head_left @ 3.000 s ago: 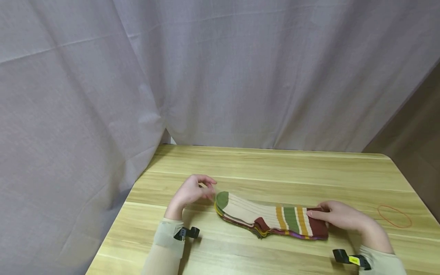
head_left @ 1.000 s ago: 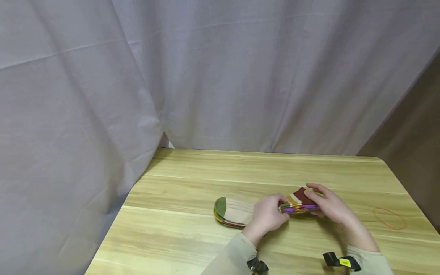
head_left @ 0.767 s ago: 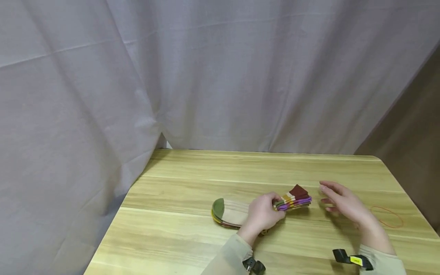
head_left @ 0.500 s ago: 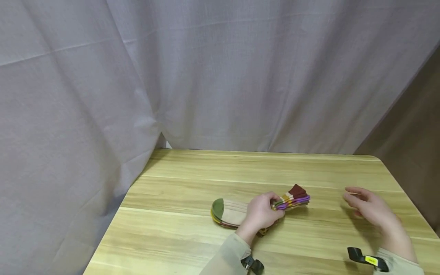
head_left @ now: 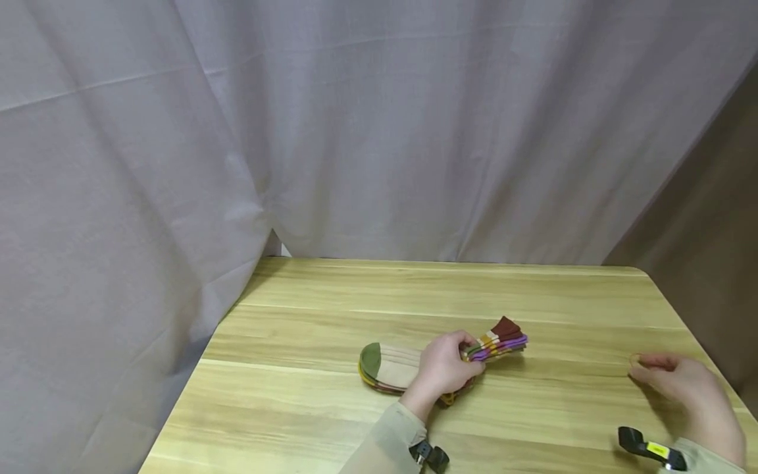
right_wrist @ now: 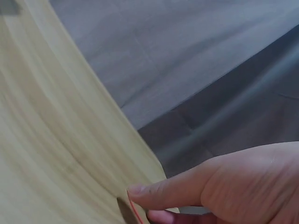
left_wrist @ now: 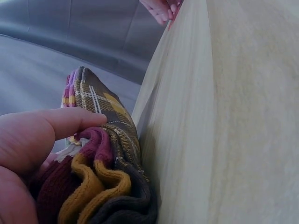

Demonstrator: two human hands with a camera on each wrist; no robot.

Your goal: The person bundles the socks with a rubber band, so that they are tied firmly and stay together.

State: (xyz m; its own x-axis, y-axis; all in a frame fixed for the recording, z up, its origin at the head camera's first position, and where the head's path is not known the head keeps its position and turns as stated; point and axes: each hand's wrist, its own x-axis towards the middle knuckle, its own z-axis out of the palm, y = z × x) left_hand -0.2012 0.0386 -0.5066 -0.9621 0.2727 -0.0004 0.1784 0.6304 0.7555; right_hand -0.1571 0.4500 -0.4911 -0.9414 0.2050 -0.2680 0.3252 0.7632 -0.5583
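Note:
A stack of several striped socks (head_left: pixel 398 366) lies on the table, green toes to the left, maroon cuffs fanned to the right. Around its middle my left hand (head_left: pixel 445 363) grips the bunched fabric; in the left wrist view, the thumb presses on the gathered socks (left_wrist: pixel 110 102) and the folds show mustard, maroon and dark grey. Far to the right, my right hand (head_left: pixel 687 385) pinches a thin red rubber band (right_wrist: pixel 134 207) between thumb and fingers. Most of the band is hidden by the hand.
The wood-grain table (head_left: pixel 320 303) carries the socks, and its right edge runs close to my right hand. A grey curtain (head_left: pixel 379 131) hangs behind it and at the left, with a darker drape (head_left: pixel 710 250) on the right.
My left hand came over from the toes and bunched the socks at the middle. My right hand let go of the cuffs, moved right and picked up the rubber band.

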